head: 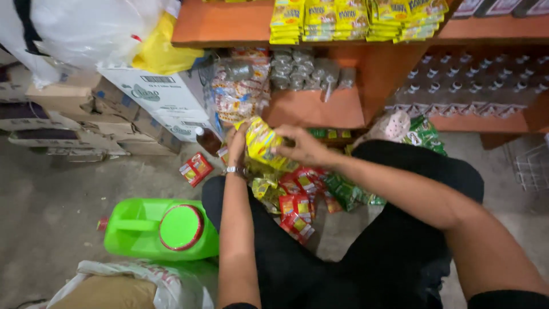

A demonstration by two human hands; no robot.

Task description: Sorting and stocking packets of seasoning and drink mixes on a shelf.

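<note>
The left hand [237, 146], a metal watch [231, 170] at its wrist, is curled around the left edge of a yellow foil sachet strip [262, 143], fingers closed on it. The right hand [303, 146] grips the same strip from the right, thumb and fingers pinched over its upper edge. The strip is held between both hands, just in front of the lower orange wooden shelf [311, 109].

Taking the strip as landmark: far to its lower left a bright green plastic jerrycan with a round red-rimmed cap [163, 229] lies on the grey concrete floor [51, 200]. To its upper left stands a white printed cardboard box [166, 100], with brown flattened cartons [74, 120] stacked further left. Just left and below lies a small red packet [195, 169]. A brown bottle with a white cap [209, 140] stands right beside the left hand. Directly below the strip sits a heap of red and yellow sachets [297, 200] between the person's knees, with green sachets [349, 191] to its lower right. Above it, clear bags of small wrapped goods [240, 86] rest on the shelf, and stacked yellow packets [349, 20] fill the shelf higher up.
</note>
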